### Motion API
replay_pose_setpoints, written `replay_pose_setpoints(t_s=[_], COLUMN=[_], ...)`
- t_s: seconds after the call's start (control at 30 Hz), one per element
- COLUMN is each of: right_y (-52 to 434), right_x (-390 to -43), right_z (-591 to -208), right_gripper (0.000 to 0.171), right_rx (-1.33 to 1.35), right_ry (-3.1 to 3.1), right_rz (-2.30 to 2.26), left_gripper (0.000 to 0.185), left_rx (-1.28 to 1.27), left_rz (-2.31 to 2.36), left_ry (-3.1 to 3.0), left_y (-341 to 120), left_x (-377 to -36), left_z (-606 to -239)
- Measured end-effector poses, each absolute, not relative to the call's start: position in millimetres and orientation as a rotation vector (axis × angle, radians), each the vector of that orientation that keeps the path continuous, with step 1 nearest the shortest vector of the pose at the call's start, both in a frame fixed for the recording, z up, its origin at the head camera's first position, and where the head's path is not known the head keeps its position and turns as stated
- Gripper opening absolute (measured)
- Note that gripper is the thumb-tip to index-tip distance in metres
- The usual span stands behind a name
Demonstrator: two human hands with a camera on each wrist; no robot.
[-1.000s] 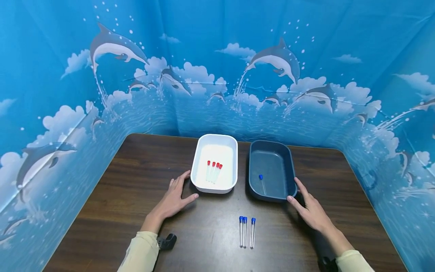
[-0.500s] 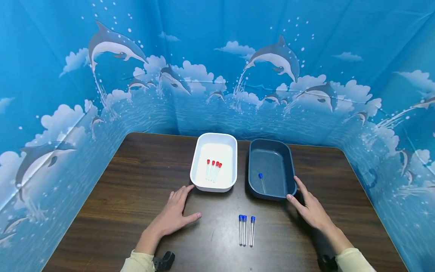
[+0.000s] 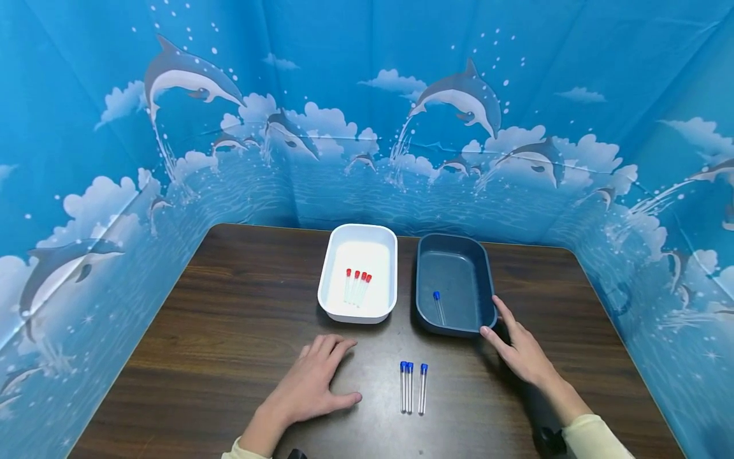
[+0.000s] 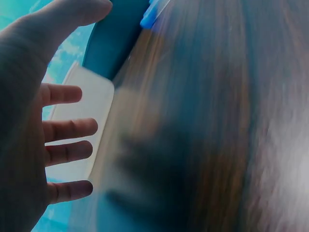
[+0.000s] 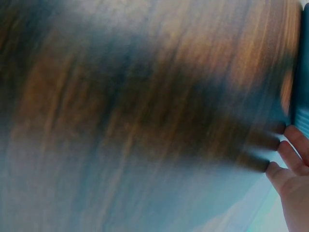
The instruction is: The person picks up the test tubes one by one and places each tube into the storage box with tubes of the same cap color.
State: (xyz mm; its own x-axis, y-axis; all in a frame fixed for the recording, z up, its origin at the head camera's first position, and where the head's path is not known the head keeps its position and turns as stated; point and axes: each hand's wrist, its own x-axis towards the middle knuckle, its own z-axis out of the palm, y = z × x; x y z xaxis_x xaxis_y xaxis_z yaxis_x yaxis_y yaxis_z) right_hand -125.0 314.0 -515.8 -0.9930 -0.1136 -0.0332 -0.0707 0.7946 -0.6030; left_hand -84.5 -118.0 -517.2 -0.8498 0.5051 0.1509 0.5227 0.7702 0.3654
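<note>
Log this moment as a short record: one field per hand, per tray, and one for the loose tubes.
left hand: open, flat on the table, left of the loose tubes, touching none
right hand: open, fingertips at the near right corner of the dark blue tray
white tray: holds four red-capped tubes lying side by side
dark blue tray: holds one blue-capped tube
loose tubes: three, blue-capped, lying on the table in front of the trays
</note>
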Motion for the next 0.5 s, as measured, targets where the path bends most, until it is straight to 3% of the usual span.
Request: replay_pose_setpoints(t_s=[0.5], right_y=[314], right_x=[-125], right_z=[-517], right_gripper=[0.077], right_rx=[-0.138], right_ry=[2.924], right_rz=[-0.963], left_gripper=[0.091], left_rx=[-1.133], left_rz=[-0.550], left_ry=[-2.919], left_y=[-71], left_x=[-86], left_z=[-513])
